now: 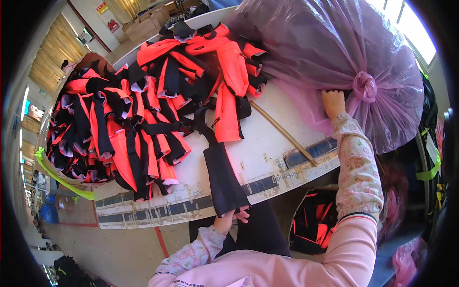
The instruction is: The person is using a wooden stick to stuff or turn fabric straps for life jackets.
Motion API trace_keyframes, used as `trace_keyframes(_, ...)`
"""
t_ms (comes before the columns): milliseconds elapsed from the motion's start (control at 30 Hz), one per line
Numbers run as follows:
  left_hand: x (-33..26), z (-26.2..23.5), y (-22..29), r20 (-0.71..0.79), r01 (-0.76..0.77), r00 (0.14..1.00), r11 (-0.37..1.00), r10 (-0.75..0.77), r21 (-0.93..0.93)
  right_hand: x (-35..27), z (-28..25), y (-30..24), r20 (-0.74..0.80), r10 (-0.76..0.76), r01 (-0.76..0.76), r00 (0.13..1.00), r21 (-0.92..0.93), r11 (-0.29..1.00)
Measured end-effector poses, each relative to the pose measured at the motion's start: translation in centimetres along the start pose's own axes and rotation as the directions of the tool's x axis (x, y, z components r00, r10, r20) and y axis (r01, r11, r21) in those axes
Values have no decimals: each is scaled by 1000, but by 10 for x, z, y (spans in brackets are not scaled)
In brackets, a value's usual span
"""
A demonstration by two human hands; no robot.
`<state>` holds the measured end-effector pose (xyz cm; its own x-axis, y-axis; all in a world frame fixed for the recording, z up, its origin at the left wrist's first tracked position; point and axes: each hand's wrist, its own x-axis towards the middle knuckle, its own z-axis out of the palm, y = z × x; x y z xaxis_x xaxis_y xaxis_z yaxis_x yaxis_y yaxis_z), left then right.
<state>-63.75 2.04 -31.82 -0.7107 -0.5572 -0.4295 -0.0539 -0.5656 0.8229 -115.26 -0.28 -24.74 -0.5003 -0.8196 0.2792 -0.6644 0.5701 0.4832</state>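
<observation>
1. Black fabric strip with an orange edge: stretched from the orange-and-black fabric pile to just past the near edge of the white counter.
2. Left hand: at the strip's lower end, fingers partly hidden; cannot tell whether pinching it.
3. Right hand: against the purple plastic bag, just beside its knot, fingers curled inward; cannot tell whether gripping film.
4. Tan stick: slanting toward the near edge, between strip and right hand.

fabric pieces: neon coral, black | bag: translucent mauve | oversleeves: pale, pink floral | stick: tan
</observation>
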Motion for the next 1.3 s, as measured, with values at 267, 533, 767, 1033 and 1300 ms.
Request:
trace_keyframes(267, 2, -7, -8, -7, -7, 1000, 1000, 7, 7, -74, -165, 12, -350, -102, 226, 931, 334, 915)
trace_keyframes(533, 3, 4, 30, 11, 54, 999, 976, -53, -212, -205, -281, -28, -648, -171, 661, 743, 669, 340)
trace_keyframes(767, -3, 13, 44, -22, 62, 997, 955, -71, -291, -266, -332, -60, -850, -338, 906, 404, 319, 279)
trace_keyframes(1033, -7, 11, 10, 108, -358, 923, 927, 369, -109, -282, -311, -128, -726, -462, 861, 508, 416, 294)
trace_keyframes(1300, -15, 38, 1, -62, -81, 995, 995, 78, -59, -277, -226, -200, -135, -607, 518, 783, 681, 517)
